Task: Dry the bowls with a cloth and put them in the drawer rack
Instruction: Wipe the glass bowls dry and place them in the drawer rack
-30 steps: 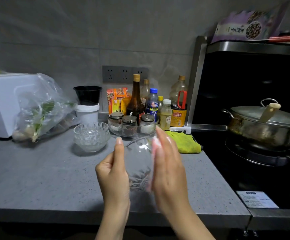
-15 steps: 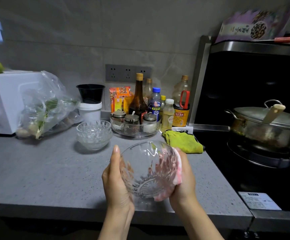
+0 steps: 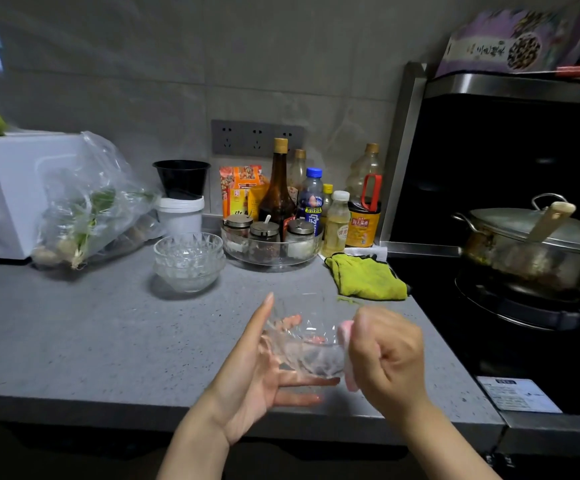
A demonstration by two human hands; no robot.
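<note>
The glass bowl (image 3: 302, 344), low centre of the frame over the desk's (image 3: 91, 341) front edge, is clear and blurred; I cannot tell which way its mouth faces. It sits between the hands. The left hand (image 3: 257, 368) has its grip apart, straight fingers spread against the bowl. The right hand (image 3: 385, 355) has its grip clamped on a pink cloth (image 3: 345, 332) at the bowl's right side.

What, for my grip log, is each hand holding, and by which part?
Left hand cradles the glass bowl by its outer wall; right hand grips the bunched pink cloth.
</note>
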